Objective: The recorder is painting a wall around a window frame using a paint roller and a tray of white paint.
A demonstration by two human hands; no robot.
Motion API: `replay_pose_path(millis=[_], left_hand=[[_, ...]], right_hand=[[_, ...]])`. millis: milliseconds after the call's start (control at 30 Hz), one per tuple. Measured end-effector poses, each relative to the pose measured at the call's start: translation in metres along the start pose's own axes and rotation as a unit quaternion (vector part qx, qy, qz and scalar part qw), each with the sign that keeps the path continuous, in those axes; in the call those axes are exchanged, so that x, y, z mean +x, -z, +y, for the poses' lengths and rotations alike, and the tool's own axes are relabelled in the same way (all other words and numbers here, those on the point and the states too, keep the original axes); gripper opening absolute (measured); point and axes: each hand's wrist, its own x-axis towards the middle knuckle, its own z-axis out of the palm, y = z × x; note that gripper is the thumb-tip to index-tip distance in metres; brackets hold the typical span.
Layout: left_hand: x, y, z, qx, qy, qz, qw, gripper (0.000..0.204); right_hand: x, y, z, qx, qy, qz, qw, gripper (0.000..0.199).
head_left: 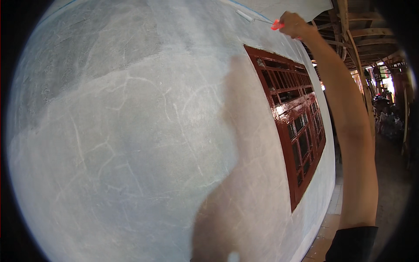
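Note:
My right hand (pixel 294 25) is raised high against a white plastered wall (pixel 131 131), shut around the red handle of a small paint roller (pixel 257 18). The white roller head rests on the wall near its top edge, just left of the hand and above a dark red window frame (pixel 294 122). My right arm stretches up from the lower right, in a black sleeve at the elbow. Its shadow falls on the wall left of the window. My left hand is out of the picture.
The wall has hairline cracks and a greyer patch at the upper left. Wooden roof beams (pixel 362 35) run overhead at the right. A tiled walkway (pixel 331 218) follows the wall's foot, with cluttered objects (pixel 386 118) farther down it.

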Motion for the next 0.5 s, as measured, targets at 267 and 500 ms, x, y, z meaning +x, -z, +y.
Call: replay_pose_path(millis=[267,500], left_hand=[[0.022,-0.002,0.006,-0.005,0.029,0.009,1.0,0.008],[0.016,-0.011,0.0,-0.026,-0.01,0.058,0.998,0.007]], right_hand=[[-0.024,0.047,-0.021,-0.037,0.02,-0.052,0.998,0.039],[-0.001,-0.039,0.014,-0.074,0.021,-0.01,0.997,0.036]])
